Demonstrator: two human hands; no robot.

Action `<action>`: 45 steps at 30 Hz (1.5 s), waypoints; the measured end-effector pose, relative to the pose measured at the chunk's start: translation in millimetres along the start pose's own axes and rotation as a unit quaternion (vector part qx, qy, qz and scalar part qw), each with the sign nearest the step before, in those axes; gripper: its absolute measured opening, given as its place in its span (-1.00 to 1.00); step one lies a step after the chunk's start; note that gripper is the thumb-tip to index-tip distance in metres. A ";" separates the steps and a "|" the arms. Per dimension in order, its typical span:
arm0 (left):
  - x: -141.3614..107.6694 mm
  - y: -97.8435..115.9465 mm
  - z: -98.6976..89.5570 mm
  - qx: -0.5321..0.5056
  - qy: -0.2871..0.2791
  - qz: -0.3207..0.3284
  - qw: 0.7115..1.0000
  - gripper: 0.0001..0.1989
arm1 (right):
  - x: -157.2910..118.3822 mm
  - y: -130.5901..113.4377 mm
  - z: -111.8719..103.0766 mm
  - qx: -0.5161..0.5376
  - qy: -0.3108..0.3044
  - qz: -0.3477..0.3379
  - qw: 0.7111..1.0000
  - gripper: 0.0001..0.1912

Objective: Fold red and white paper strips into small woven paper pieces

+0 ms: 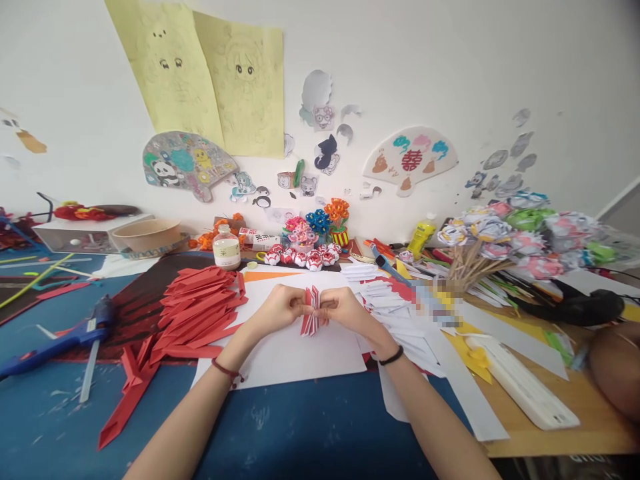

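Note:
Between my two hands, above a white paper sheet point(280, 363), stands a small stack of red and white folded paper strips point(311, 322). My left hand point(285, 308) pinches its left side. From the right, my right hand point(343, 310) grips the same stack, the fingertips of both hands meeting near its middle. A pile of red folded strips point(197, 310) lies left of the sheet. White folded strips point(395, 313) are heaped on the right. Behind the hands is a row of red and white paper flowers point(314, 259).
A blue glue gun point(97, 320) lies at left. A glass jar point(227, 248) stands behind the red pile. At right are a paper flower bouquet point(500, 230), a long white case point(525, 383) and part of a person's arm point(617, 367). A yellow bottle point(423, 235) stands near the wall.

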State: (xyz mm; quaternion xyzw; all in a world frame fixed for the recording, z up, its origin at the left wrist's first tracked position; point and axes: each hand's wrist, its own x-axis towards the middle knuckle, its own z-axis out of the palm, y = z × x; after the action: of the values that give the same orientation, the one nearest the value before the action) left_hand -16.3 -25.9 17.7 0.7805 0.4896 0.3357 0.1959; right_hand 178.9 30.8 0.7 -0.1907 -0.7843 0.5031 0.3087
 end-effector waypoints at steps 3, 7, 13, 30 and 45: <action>-0.3 2.3 -0.4 0.007 0.011 0.005 1.000 -0.75 | 0.2 1.7 0.4 -0.020 0.002 -0.006 1.000 -0.59; 0.1 4.3 1.6 -0.001 0.021 0.003 1.000 -0.73 | 0.6 2.8 2.6 -0.069 0.034 -0.012 0.997 -0.57; -0.9 5.9 5.8 0.039 0.041 0.010 0.998 -0.75 | 2.3 0.6 8.8 -0.136 0.101 -0.039 0.985 -0.56; -1.1 14.4 -6.1 -0.002 0.033 0.025 0.999 -0.68 | 1.3 -4.8 9.5 -0.090 0.052 -0.051 0.993 -0.68; -1.9 21.8 3.5 -0.383 0.015 -0.019 0.923 -0.75 | -1.8 -16.3 -2.6 0.132 -0.057 0.083 0.986 -0.56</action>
State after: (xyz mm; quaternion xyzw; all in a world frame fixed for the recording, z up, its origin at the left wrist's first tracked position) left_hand -0.6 -37.2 28.5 0.6313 0.3411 0.5054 0.4792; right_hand 182.2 24.7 15.8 -0.1840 -0.7091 0.6359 0.2429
